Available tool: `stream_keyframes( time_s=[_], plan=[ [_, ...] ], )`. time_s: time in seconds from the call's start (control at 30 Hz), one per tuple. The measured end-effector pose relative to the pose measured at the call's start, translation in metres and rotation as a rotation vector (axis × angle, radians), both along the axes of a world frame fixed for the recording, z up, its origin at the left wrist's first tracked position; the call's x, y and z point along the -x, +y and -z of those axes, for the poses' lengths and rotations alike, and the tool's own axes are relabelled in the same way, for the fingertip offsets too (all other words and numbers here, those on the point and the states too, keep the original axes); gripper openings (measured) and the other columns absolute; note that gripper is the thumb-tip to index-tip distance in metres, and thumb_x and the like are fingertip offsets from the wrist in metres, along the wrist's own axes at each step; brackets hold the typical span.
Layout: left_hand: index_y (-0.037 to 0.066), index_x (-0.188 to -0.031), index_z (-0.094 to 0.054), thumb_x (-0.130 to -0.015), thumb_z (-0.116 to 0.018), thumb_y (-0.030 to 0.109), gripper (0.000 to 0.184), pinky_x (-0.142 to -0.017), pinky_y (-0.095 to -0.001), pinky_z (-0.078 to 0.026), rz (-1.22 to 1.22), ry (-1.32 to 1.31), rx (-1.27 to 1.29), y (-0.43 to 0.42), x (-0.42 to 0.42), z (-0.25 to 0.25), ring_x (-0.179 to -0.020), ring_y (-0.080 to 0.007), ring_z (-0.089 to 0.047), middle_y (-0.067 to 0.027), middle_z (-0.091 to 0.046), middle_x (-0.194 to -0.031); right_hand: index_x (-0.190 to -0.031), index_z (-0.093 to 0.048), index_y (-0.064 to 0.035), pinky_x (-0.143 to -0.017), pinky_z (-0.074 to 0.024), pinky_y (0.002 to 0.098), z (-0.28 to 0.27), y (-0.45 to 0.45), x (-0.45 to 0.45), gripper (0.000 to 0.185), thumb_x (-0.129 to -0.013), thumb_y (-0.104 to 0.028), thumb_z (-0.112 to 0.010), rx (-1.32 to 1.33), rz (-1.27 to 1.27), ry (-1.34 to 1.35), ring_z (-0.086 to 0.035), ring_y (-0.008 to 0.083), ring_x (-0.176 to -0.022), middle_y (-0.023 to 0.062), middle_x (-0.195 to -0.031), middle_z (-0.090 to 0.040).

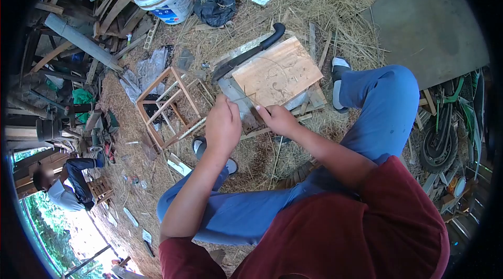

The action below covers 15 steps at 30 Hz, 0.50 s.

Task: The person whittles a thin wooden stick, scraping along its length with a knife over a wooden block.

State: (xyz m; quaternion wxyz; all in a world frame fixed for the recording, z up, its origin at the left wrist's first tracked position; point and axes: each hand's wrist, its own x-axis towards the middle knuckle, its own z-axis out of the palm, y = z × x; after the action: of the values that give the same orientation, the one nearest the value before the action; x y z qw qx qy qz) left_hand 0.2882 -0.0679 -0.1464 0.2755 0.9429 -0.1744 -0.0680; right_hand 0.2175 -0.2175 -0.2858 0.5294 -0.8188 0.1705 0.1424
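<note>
My left hand (224,121) is closed, its fingers curled in a pinch. My right hand (276,120) is closed too, thumb and forefinger pressed together. A thin, light-brown strip (247,97) runs between the two hands; it is too fine to name its exact kind. Just beyond them lies a pale wooden board (279,72) with thin curled shavings on it. A machete (246,56) with a black handle rests along the board's far left side. Left of my left hand stands an open wooden frame (170,106) made of slender sticks.
Straw and wood scraps cover the ground. A white bucket (166,1) and black plastic bags (215,6) stand at the back. A large flat sheet (432,27) lies at right, near a wheel (439,145). Another person (68,187) sits far left.
</note>
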Motion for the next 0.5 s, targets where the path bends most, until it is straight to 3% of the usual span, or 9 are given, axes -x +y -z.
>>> stream_keyframes(
  time_s=[0.2, 0.3, 0.37, 0.47, 0.5],
  plan=[
    [-0.004, -0.1, -0.054, -0.101, -0.042, 0.017, 0.024, -0.072, -0.0587, -0.047, 0.031, -0.01, -0.012, 0.003, -0.002, 0.0, -0.078, -0.0509, -0.063, -0.0326, -0.063, -0.082, -0.082, -0.07, 0.005, -0.07, -0.052, 0.0501, 0.005, 0.0, 0.002, 0.066, -0.101, -0.055, -0.048, 0.031, 0.005, -0.022, -0.067, 0.0453, -0.072, 0.0267, -0.071, -0.065],
    [-0.003, -0.101, -0.054, -0.101, -0.042, 0.018, 0.024, -0.072, -0.0584, -0.047, 0.015, 0.002, -0.035, 0.003, 0.001, 0.003, -0.078, -0.0505, -0.063, -0.0324, -0.063, -0.081, -0.087, -0.072, 0.0038, -0.076, -0.053, 0.0501, 0.014, 0.0, 0.002, 0.067, -0.101, -0.057, -0.046, 0.056, -0.014, 0.057, -0.068, 0.0462, -0.08, 0.0281, -0.079, -0.068],
    [-0.002, -0.096, -0.054, -0.103, -0.043, 0.018, 0.024, -0.072, -0.057, -0.045, -0.004, 0.005, 0.0, 0.002, 0.004, 0.002, -0.081, -0.0514, -0.061, -0.0314, -0.062, -0.082, -0.1, -0.072, 0.0036, -0.084, -0.0526, 0.0492, 0.02, -0.002, 0.006, 0.067, -0.101, -0.058, -0.044, 0.003, 0.037, 0.115, -0.068, 0.0468, -0.089, 0.029, -0.09, -0.07],
    [-0.002, -0.095, -0.053, -0.102, -0.044, 0.019, 0.024, -0.073, -0.0573, -0.045, -0.012, 0.025, -0.038, -0.001, 0.004, -0.002, -0.081, -0.0514, -0.061, -0.0315, -0.062, -0.082, -0.107, -0.07, 0.0065, -0.089, -0.0513, 0.0458, 0.049, -0.014, 0.015, 0.066, -0.102, -0.054, -0.045, 0.053, 0.079, 0.012, -0.068, 0.0454, -0.097, 0.0315, -0.096, -0.07],
    [-0.002, -0.095, -0.053, -0.102, -0.044, 0.019, 0.024, -0.073, -0.0573, -0.045, -0.01, 0.028, -0.038, -0.001, 0.003, -0.001, -0.081, -0.0514, -0.061, -0.0315, -0.062, -0.082, -0.109, -0.069, 0.0091, -0.092, -0.0497, 0.0462, 0.023, -0.019, 0.013, 0.07, -0.101, -0.056, -0.044, 0.049, 0.048, 0.168, -0.067, 0.0452, -0.103, 0.0327, -0.101, -0.069]
  ],
)
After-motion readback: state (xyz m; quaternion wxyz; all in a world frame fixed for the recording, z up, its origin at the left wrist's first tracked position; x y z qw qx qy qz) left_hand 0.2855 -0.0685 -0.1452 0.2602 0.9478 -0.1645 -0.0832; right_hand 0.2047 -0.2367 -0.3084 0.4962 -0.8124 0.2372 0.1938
